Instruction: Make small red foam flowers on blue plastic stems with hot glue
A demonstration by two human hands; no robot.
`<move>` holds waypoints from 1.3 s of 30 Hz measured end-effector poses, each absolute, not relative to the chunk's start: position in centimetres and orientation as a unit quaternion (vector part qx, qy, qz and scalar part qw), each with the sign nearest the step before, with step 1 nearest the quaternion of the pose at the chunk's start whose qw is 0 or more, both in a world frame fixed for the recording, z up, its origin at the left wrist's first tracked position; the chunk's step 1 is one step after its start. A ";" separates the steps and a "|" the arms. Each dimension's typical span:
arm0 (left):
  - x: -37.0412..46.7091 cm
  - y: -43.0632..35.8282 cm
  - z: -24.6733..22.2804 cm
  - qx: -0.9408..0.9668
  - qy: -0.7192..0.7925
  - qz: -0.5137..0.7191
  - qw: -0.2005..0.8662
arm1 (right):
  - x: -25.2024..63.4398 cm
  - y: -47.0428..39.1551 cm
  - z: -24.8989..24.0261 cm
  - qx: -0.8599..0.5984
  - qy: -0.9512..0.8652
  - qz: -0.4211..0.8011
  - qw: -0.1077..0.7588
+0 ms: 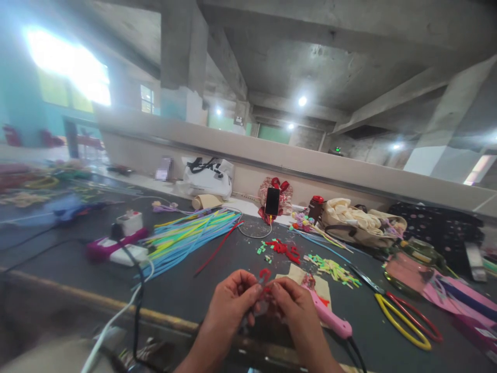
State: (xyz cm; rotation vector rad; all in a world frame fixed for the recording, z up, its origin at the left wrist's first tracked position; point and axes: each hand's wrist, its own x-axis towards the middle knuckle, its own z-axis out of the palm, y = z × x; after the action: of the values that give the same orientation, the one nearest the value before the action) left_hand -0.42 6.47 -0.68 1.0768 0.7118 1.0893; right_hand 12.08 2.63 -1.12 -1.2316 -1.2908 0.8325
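Note:
My left hand and my right hand meet above the near edge of the table. Pinched between their fingertips is a small red piece, which looks like bent chenille stem; the fingers cover part of it. Just right of my right hand, a pink hot glue gun rests on a beige sheet. Beyond my hands lies a pile of red pieces, with small green and yellow cut bits to its right. One long red chenille stem lies to the left.
A bundle of blue and yellow stems lies left, beside a power strip with cables running over the table edge. Scissors with yellow and red handles lie right. A phone stands at the back; a jar stands far right.

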 end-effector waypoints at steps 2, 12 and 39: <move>-0.4 6.5 -0.7 0.489 0.316 0.477 0.658 | 12.2 2.9 -1.1 -0.504 -0.476 0.457 0.557; -0.2 6.6 -1.2 0.513 0.302 0.470 0.652 | 12.8 3.0 -0.5 -0.526 -0.494 0.433 0.540; -0.4 5.7 -0.3 0.687 0.365 0.354 0.520 | 17.6 0.7 4.6 -0.472 -0.817 0.112 0.311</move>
State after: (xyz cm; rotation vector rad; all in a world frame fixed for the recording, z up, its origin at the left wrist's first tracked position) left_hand -0.41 5.70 -0.31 1.6463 0.8746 0.8483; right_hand 17.55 0.74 4.61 -1.2462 -2.1580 0.2954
